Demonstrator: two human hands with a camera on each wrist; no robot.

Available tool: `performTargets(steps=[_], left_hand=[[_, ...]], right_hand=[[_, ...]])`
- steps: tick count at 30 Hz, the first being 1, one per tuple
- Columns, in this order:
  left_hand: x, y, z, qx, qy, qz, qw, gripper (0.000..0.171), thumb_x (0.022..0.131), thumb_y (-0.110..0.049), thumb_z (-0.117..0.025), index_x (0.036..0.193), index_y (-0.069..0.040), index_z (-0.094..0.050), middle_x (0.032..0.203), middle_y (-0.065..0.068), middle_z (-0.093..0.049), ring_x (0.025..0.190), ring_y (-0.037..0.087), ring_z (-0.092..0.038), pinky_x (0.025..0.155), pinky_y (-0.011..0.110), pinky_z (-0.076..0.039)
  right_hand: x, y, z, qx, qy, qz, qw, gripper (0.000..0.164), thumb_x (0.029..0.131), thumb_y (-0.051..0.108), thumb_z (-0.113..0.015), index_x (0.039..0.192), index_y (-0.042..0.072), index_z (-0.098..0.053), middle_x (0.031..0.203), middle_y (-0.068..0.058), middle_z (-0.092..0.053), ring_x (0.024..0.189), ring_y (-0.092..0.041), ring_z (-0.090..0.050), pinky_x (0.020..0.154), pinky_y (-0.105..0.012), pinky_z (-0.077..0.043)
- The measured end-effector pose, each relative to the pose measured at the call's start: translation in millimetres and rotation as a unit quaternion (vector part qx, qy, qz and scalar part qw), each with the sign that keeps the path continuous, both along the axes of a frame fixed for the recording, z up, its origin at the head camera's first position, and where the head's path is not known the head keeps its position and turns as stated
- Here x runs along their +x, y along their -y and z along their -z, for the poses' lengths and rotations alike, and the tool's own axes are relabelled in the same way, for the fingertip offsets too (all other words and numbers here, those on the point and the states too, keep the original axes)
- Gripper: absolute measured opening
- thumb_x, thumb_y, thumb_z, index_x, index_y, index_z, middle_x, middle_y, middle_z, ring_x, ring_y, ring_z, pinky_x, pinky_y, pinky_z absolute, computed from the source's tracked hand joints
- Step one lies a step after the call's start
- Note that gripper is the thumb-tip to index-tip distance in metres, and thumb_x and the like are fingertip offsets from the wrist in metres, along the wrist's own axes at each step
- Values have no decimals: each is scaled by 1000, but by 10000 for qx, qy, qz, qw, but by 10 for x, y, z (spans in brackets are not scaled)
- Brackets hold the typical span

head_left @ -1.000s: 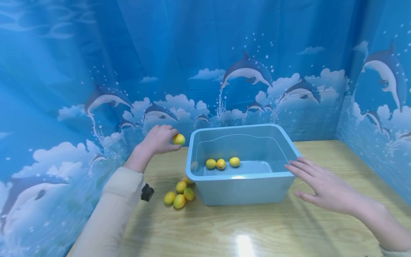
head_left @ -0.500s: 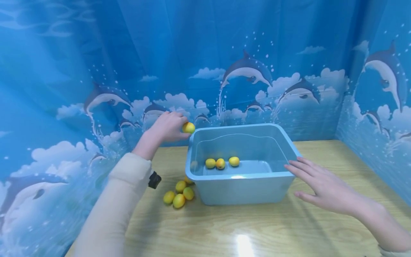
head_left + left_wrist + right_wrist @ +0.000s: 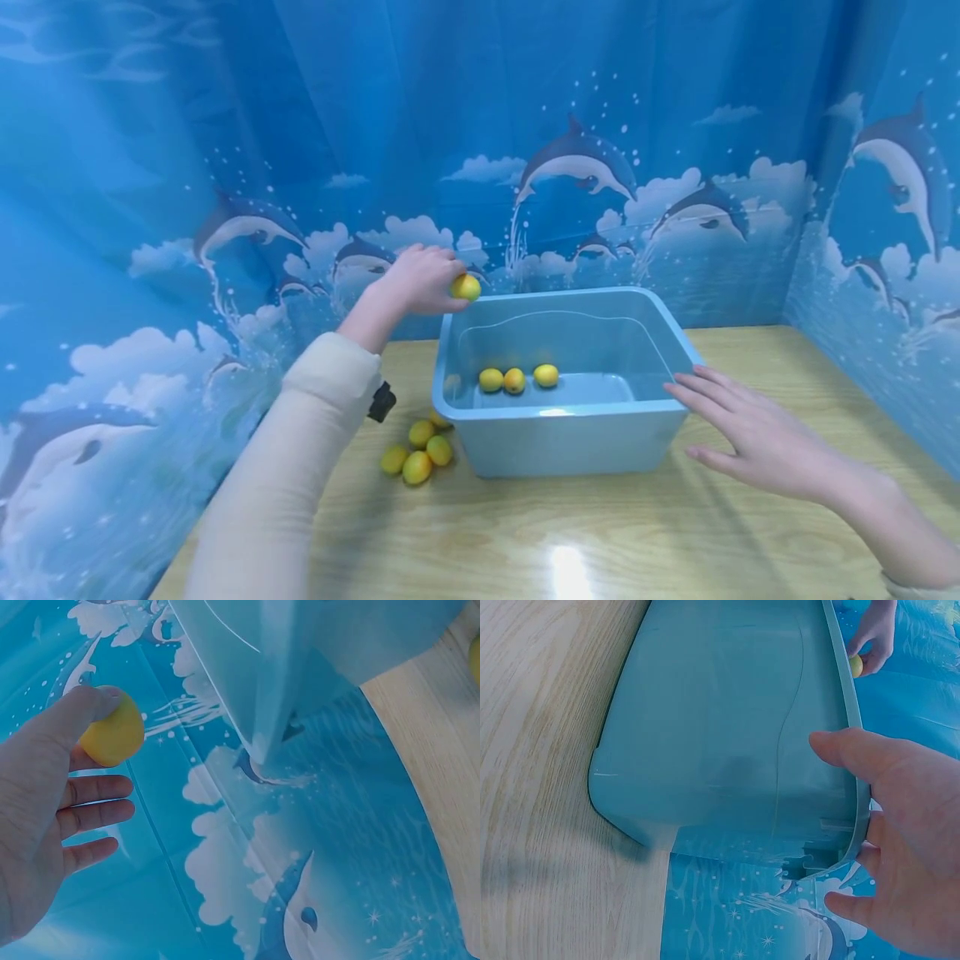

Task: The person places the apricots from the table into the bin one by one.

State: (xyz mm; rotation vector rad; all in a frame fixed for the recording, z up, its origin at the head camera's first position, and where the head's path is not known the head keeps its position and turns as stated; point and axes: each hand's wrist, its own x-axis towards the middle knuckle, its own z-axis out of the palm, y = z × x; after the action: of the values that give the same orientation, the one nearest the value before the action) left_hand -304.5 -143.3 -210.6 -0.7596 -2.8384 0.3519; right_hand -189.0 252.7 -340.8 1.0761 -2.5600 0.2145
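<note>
My left hand pinches a yellow lemon between thumb and fingers, just above the back left rim of a light blue plastic bin. The left wrist view shows the thumb over that lemon, the other fingers loosely extended. Inside the bin, three lemons lie on the floor, toward the left. My right hand is at the bin's right end, fingers straight and fingertips right at the rim. From the right wrist view, its thumb overlaps the bin's outer wall.
Several more lemons are heaped on the wooden table by the bin's left front corner, one partly hidden behind the bin. A blue curtain printed with dolphins hangs along the table's back and sides.
My left hand has carried the lemon up and to the right, from beside the bin to over its back left rim. The right hand and the bin have stayed put.
</note>
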Motion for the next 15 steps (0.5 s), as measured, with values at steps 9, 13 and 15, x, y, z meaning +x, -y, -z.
performTargets(steps=[9, 13, 15], left_hand=[[-63, -197, -47, -8, 43, 185, 9998, 34, 84, -40, -61, 102, -11, -63, 89, 3, -56, 82, 20, -48, 78, 35, -41], [-101, -283, -26, -75, 163, 201, 9996, 34, 85, -40, -61, 103, -11, -63, 90, 3, -57, 83, 19, -48, 79, 36, -40], [-127, -314, -5, -133, 193, 206, 9995, 34, 85, -41, -61, 103, -12, -63, 90, 3, -57, 83, 19, -48, 79, 35, -40]], right_hand=[[13, 3, -23, 13, 118, 61, 9999, 77, 78, 30, -74, 143, 15, -35, 139, -15, -40, 131, -32, -31, 91, -55, -37], [17, -1, -20, 15, 150, 79, 9999, 75, 79, 31, -72, 142, 14, -36, 140, -15, -39, 132, -32, -29, 93, -54, -36], [23, 2, -24, 13, 183, 108, 9998, 74, 79, 31, -72, 142, 13, -37, 140, -15, -38, 132, -31, -29, 95, -53, -35]])
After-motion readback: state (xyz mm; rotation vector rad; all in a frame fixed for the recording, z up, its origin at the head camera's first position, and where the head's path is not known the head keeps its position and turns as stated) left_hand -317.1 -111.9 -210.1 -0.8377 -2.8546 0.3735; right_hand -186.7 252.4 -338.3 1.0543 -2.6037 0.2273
